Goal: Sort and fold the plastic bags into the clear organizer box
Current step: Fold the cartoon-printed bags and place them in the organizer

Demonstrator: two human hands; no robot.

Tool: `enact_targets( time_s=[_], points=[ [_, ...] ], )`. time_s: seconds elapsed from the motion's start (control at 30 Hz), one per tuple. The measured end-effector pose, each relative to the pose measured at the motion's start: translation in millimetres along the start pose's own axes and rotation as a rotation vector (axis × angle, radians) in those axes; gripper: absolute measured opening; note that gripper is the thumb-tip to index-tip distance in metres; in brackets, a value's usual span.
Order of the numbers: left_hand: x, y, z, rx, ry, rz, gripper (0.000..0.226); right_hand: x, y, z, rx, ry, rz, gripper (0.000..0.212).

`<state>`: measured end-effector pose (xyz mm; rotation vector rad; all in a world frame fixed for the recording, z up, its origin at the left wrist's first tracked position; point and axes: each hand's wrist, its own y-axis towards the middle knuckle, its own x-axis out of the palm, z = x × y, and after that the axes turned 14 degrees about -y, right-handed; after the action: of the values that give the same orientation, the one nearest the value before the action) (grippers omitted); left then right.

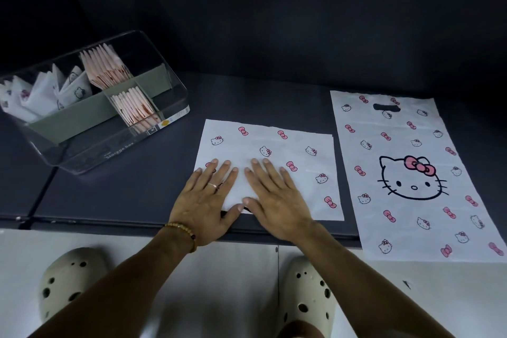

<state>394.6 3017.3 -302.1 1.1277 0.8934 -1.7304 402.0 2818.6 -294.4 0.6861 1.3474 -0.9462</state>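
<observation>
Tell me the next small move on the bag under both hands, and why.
Probably sweep both flat palms outward to crease it, then fold again. The left hand and right hand press the folded bag, still far wider than the triangles in the organizer box.

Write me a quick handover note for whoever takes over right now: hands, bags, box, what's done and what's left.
Left hand and right hand: both flat, fingers straight, pressing the left part of the half-folded bag on the dark mat.
Unfolded bag with the big cat face lies flat to the right, its near end hanging past the mat edge.
Clear organizer box sits far left; its compartments already hold folded white triangles and pink folded bags.
Left: finish folding this bag, file it, then fold and file the unfolded one.
</observation>
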Motion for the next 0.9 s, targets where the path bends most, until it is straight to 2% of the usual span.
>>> enact_targets(
  time_s=[0.13,0.27,0.47,0.63,0.8,0.9],
  points=[
    [0.1,0.5,-2.3,0.001,0.009,-0.006,0.074,5.0,-21.0,28.3,-0.001,-0.061,-0.023,0.071],
    [-3.0,0.8,-1.5,0.010,-0.008,-0.026,0.071,4.8,-54.7,64.2,-0.018,-0.109,-0.090,0.064],
    [-6.0,2.0,-1.1,0.027,-0.024,-0.030,0.060,0.4,-94.2,90.4,0.076,0.013,-0.122,0.057],
    [-6.7,3.0,-1.2,0.027,-0.032,-0.033,0.059,-11.6,-85.7,72.8,0.092,0.033,0.090,0.045],
    [-13.1,2.8,-0.1,0.016,-0.035,-0.078,0.078,-14.8,-76.0,61.7,0.041,-0.071,0.165,0.012],
    [-18.5,3.7,-2.4,0.030,-0.007,-0.089,0.068,-19.4,-69.2,60.6,0.116,0.009,0.228,0.004]
  ],
)
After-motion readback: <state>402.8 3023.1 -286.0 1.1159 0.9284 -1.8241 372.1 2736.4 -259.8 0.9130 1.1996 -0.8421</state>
